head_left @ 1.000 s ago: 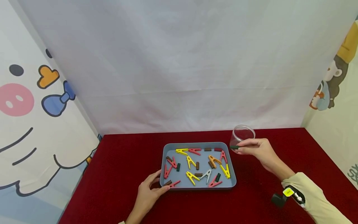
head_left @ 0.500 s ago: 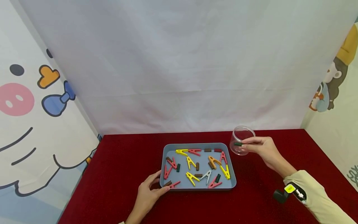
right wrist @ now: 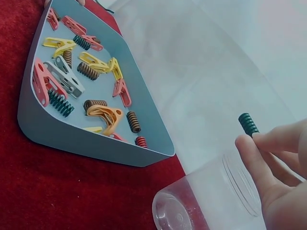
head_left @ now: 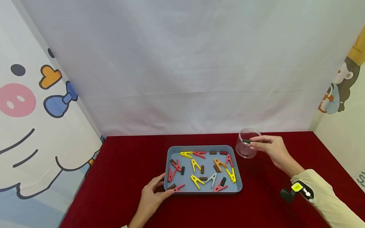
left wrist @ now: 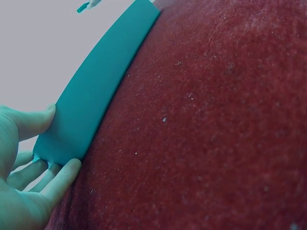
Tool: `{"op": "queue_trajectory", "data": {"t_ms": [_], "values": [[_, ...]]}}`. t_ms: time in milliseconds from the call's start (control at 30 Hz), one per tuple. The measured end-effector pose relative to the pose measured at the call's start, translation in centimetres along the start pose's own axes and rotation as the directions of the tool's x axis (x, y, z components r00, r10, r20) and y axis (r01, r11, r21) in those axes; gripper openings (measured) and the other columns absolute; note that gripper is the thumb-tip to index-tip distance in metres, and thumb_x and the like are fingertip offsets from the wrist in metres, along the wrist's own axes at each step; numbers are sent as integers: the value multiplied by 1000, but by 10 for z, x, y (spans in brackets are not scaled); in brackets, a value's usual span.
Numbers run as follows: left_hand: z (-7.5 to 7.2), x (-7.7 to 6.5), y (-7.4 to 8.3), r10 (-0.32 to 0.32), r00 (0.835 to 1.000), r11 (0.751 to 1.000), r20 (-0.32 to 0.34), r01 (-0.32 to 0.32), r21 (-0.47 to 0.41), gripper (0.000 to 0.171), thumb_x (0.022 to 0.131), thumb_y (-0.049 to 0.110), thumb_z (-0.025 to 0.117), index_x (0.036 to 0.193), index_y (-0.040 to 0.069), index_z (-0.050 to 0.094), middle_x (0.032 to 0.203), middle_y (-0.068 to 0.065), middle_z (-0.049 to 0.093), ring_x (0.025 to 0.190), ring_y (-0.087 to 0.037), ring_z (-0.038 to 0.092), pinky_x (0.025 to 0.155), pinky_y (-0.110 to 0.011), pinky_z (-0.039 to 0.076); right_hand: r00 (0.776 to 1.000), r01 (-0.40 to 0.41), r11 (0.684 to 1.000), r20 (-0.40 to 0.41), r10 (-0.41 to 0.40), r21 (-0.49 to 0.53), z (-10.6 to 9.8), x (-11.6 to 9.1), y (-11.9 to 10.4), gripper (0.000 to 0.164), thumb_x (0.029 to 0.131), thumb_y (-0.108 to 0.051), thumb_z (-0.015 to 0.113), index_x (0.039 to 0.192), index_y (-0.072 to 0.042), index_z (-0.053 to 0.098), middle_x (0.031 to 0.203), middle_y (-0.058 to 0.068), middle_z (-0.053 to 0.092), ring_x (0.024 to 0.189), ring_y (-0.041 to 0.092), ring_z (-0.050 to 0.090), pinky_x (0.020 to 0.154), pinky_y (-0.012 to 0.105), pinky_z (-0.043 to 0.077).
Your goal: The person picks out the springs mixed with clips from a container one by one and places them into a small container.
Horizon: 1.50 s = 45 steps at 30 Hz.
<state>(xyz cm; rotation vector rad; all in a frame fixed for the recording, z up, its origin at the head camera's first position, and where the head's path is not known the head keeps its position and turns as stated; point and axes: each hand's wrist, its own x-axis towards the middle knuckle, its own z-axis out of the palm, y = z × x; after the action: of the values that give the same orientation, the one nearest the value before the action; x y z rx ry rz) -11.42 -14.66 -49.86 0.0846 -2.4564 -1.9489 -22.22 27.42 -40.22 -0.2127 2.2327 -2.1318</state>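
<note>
My right hand (head_left: 275, 150) pinches a dark green coil spring (right wrist: 248, 123) between thumb and fingertips. In the head view, that spring shows across the mouth of a clear plastic jar (head_left: 244, 151), which stands right of the tray. The spring points away from the fingertips. My left hand (head_left: 151, 196) rests against the near left corner of a blue-grey tray (head_left: 203, 192), thumb on the front wall and fingers round the corner. The left wrist view shows the left fingertips (left wrist: 72, 165) touching the outer wall. Spring clips and coil springs lie mixed in the tray.
Among the tray's contents are yellow clips (head_left: 196, 182), red clips (head_left: 220, 186), a grey clip (head_left: 211, 180) and an orange clip (head_left: 219, 164). Brown springs (head_left: 202, 169) and green springs (head_left: 182, 170) lie between them. A red cloth (head_left: 128, 161) covers the table, with a white curtain (head_left: 185, 79) behind.
My right hand has moved right and upward with the green spring, from the jar's near left side to its mouth. The left hand keeps its place at the tray corner.
</note>
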Motion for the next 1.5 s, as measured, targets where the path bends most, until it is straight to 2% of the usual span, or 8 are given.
{"op": "queue_trajectory", "data": {"t_ms": [267, 567, 667, 767, 1033, 1200, 1367, 1500], "values": [[0, 0, 1, 0, 1000, 1000, -2, 0, -1, 67, 72, 18, 84, 132, 11, 56, 131, -11, 53, 111, -28, 54, 72, -24, 53, 999, -23, 1000, -24, 23, -17, -3, 4, 0, 36, 86, -4, 69, 111, 19, 59, 89, 3, 72, 79, 14, 70, 73, 27, 54], [-1, -1, 2, 7, 1000, 1000, 0, -7, -12, 67, 72, 16, 84, 132, 9, 56, 129, -11, 54, 112, -29, 54, 72, -25, 53, 999, 16, 1000, -35, -17, -27, -6, 10, -2, 32, 87, -2, 67, 108, 20, 59, 87, 3, 72, 77, 16, 70, 72, 29, 54], [-1, -1, 2, 1, 1000, 1000, -5, -1, -15, 66, 71, 15, 84, 132, 9, 56, 129, -11, 54, 111, -29, 54, 72, -25, 53, 998, 29, 996, -47, -33, -85, -5, 13, -1, 33, 88, -2, 66, 108, 22, 58, 85, 2, 71, 75, 15, 70, 71, 28, 54], [-1, -1, 2, 4, 1000, 1000, -8, -4, -20, 66, 71, 14, 84, 132, 9, 57, 128, -11, 54, 111, -29, 55, 71, -25, 54, 997, 35, 981, -62, -48, -192, -5, 16, 1, 32, 89, -3, 64, 109, 22, 58, 85, 1, 71, 75, 12, 70, 71, 27, 54], [-1, 0, 1, 0, 1000, 999, 1, 0, -41, 67, 71, 15, 84, 132, 10, 57, 127, -10, 55, 111, -28, 54, 71, -25, 53, 992, 30, 906, -97, -78, -423, -7, 20, 2, 25, 90, -8, 64, 105, 12, 66, 90, 17, 70, 74, 12, 69, 68, 24, 54], [-1, 0, 0, -5, 1000, 999, -4, 5, -43, 67, 71, 15, 84, 131, 11, 57, 127, -10, 55, 111, -28, 54, 71, -25, 53, 988, 44, 823, -97, -120, -567, -7, 22, 0, 22, 87, -12, 69, 101, 4, 71, 93, 20, 69, 71, 13, 67, 62, 19, 49], [-1, 0, 0, -7, 1000, 1000, -8, 7, -26, 66, 71, 16, 84, 131, 11, 57, 128, -9, 55, 111, -27, 55, 72, -24, 53, 979, 115, 743, -50, -196, -660, -6, 24, -1, 16, 85, -7, 70, 98, 2, 73, 94, 20, 69, 72, 13, 64, 58, 21, 48], [-1, 0, 1, -4, 1000, 1000, -7, 4, -12, 66, 71, 17, 84, 132, 10, 57, 129, -10, 54, 111, -28, 55, 72, -24, 53, 967, 179, 679, 1, -254, -712, -4, 27, -2, 11, 83, 0, 70, 93, 3, 73, 92, 19, 68, 73, 19, 63, 56, 21, 48]]}}
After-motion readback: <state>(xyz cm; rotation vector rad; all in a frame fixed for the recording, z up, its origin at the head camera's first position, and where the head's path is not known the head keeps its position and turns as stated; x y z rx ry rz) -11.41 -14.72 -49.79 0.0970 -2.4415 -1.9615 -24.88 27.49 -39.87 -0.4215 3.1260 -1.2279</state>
